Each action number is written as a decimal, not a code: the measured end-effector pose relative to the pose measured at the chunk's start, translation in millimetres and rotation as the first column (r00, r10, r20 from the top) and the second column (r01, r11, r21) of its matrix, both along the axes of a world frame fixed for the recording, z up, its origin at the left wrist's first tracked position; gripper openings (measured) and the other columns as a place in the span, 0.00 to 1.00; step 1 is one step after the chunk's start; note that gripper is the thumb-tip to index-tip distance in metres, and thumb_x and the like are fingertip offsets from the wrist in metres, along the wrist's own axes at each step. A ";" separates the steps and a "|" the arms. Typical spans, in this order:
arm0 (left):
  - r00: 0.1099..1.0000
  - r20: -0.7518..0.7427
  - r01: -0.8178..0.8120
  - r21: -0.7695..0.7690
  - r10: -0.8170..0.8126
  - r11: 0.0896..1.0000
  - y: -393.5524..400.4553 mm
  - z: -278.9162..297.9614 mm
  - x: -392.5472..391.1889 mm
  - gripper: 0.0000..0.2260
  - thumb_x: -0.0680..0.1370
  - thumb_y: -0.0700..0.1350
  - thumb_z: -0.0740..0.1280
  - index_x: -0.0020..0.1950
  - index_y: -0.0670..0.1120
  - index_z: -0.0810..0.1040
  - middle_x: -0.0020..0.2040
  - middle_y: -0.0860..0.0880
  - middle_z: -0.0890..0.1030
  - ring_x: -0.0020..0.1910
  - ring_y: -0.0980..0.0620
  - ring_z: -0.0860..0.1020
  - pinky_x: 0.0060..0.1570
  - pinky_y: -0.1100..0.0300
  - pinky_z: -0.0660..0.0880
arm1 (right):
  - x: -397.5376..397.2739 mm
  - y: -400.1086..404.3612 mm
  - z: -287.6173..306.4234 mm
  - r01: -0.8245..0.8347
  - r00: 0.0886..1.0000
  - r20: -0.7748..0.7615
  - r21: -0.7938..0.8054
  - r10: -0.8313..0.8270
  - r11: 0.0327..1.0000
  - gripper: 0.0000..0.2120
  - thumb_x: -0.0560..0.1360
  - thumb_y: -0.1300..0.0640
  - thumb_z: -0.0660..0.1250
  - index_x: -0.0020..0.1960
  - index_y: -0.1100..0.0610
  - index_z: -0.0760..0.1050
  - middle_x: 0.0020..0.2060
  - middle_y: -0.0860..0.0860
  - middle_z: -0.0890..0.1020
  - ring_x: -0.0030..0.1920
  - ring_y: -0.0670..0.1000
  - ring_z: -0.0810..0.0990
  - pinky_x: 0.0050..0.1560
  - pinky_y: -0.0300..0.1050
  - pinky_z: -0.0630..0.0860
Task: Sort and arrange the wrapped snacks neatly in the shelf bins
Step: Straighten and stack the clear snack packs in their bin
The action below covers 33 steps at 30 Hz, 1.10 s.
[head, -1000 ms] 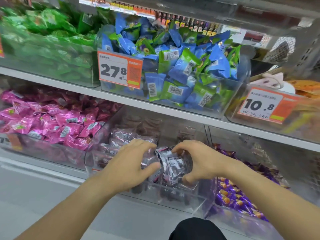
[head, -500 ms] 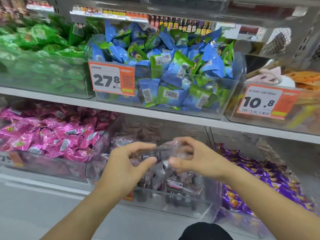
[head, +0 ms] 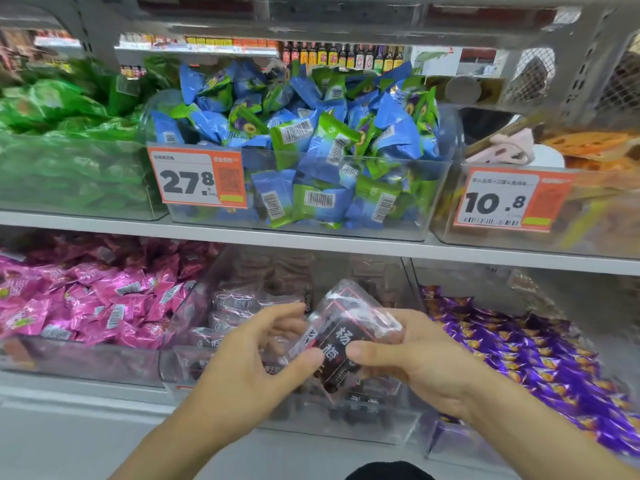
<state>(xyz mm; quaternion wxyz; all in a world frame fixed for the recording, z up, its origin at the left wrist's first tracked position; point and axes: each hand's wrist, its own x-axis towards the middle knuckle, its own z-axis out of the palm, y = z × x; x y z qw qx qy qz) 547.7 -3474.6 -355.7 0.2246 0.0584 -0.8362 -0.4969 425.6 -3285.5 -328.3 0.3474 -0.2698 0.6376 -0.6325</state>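
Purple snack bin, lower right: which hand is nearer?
Right. The right hand holds the dark packet just beside the purple snack bin; the left hand grips the packet's other side, over the middle bin.

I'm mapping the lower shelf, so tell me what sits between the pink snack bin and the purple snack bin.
In the head view, a clear bin of dark snack packs sits between the pink snacks and the purple snacks. Both hands hold one dark pack above it.
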 end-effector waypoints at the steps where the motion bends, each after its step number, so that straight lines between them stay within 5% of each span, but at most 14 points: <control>1: 0.999 0.037 -0.020 0.003 0.020 1.000 -3.4 -1.9 -2.3 0.24 0.66 0.65 0.71 0.59 0.58 0.78 0.50 0.60 0.83 0.49 0.63 0.80 0.49 0.66 0.75 | 0.8 -1.8 -0.3 -0.019 1.000 -0.005 0.000 0.019 1.000 0.14 0.70 0.66 0.74 0.56 0.59 0.83 0.52 0.62 0.85 0.49 0.58 0.84 0.49 0.49 0.81; 4: 0.996 0.091 -0.025 0.019 0.023 1.000 -7.0 -2.5 -5.5 0.16 0.69 0.64 0.71 0.50 0.55 0.82 0.47 0.58 0.84 0.47 0.59 0.82 0.51 0.56 0.78 | 1.2 -3.8 4.3 -0.045 0.996 -0.084 -0.019 0.043 0.999 0.13 0.71 0.65 0.74 0.55 0.56 0.84 0.51 0.59 0.86 0.50 0.58 0.85 0.51 0.51 0.82; 7: 0.999 0.025 -0.030 -0.108 0.032 0.994 -1.9 -3.4 -8.3 0.07 0.73 0.54 0.73 0.50 0.58 0.81 0.47 0.60 0.84 0.47 0.60 0.81 0.52 0.62 0.76 | 0.3 0.0 5.6 0.128 0.872 -0.478 0.023 -0.101 0.991 0.12 0.69 0.65 0.78 0.48 0.51 0.85 0.43 0.48 0.87 0.45 0.48 0.86 0.49 0.41 0.80; 10: 0.993 0.026 -0.096 -0.352 0.112 0.931 -10.4 -10.3 -13.1 0.21 0.74 0.60 0.70 0.65 0.63 0.70 0.63 0.68 0.71 0.63 0.71 0.67 0.61 0.76 0.61 | -3.6 -0.9 -7.2 0.388 0.716 -0.602 -0.079 -0.354 0.918 0.15 0.69 0.67 0.77 0.48 0.49 0.84 0.42 0.41 0.86 0.45 0.40 0.84 0.50 0.35 0.78; 13: 0.968 0.196 -0.005 -0.607 0.156 0.794 -25.8 -28.5 -19.4 0.37 0.70 0.73 0.55 0.75 0.56 0.62 0.73 0.60 0.65 0.75 0.57 0.58 0.74 0.58 0.52 | -19.5 -15.1 -22.6 0.509 0.533 -0.716 -0.155 -0.451 0.847 0.16 0.72 0.67 0.74 0.51 0.46 0.82 0.47 0.42 0.85 0.49 0.39 0.83 0.56 0.35 0.78; 16: 0.926 0.287 0.042 -0.724 0.246 0.689 -25.6 -33.2 -21.2 0.36 0.73 0.72 0.53 0.75 0.54 0.64 0.75 0.55 0.64 0.75 0.53 0.59 0.74 0.52 0.48 | -45.6 -45.0 -31.6 0.560 0.427 -0.810 -0.112 -0.402 0.821 0.13 0.74 0.66 0.71 0.55 0.53 0.84 0.48 0.45 0.84 0.47 0.42 0.81 0.53 0.26 0.71; 20: 0.938 0.241 0.013 -0.742 0.248 0.670 -26.5 -33.0 -24.2 0.31 0.76 0.69 0.59 0.74 0.54 0.65 0.74 0.55 0.66 0.74 0.53 0.62 0.74 0.52 0.50 | -87.1 -84.5 -39.0 0.654 0.453 -0.800 -0.003 -0.394 0.756 0.14 0.74 0.65 0.69 0.57 0.55 0.83 0.52 0.51 0.85 0.52 0.48 0.82 0.51 0.30 0.70; 24: 0.942 0.233 -0.001 -0.718 0.241 0.696 -29.3 -36.5 -24.4 0.34 0.71 0.72 0.55 0.71 0.55 0.68 0.71 0.58 0.69 0.71 0.55 0.65 0.71 0.55 0.53 | -118.6 -115.3 -37.6 0.731 0.374 -0.899 0.134 -0.228 0.669 0.09 0.75 0.57 0.70 0.54 0.56 0.81 0.52 0.53 0.85 0.53 0.55 0.83 0.45 0.37 0.72; 27: 0.949 0.209 -0.013 -0.722 0.236 0.692 -30.9 -37.2 -25.2 0.32 0.73 0.71 0.57 0.70 0.55 0.69 0.70 0.58 0.70 0.70 0.55 0.66 0.70 0.56 0.54 | -133.4 -126.8 -36.6 0.738 0.418 -0.884 0.196 -0.209 0.646 0.13 0.74 0.55 0.73 0.57 0.58 0.80 0.55 0.55 0.84 0.57 0.56 0.81 0.56 0.44 0.78; 33: 0.962 0.185 -0.012 -0.706 0.201 0.708 -37.4 -40.2 -26.3 0.30 0.75 0.68 0.60 0.72 0.54 0.67 0.73 0.56 0.67 0.72 0.55 0.63 0.72 0.55 0.52 | -152.8 -114.8 -39.8 0.760 0.419 -0.906 0.315 -0.059 0.568 0.16 0.74 0.54 0.73 0.59 0.59 0.78 0.60 0.55 0.81 0.60 0.57 0.80 0.59 0.44 0.76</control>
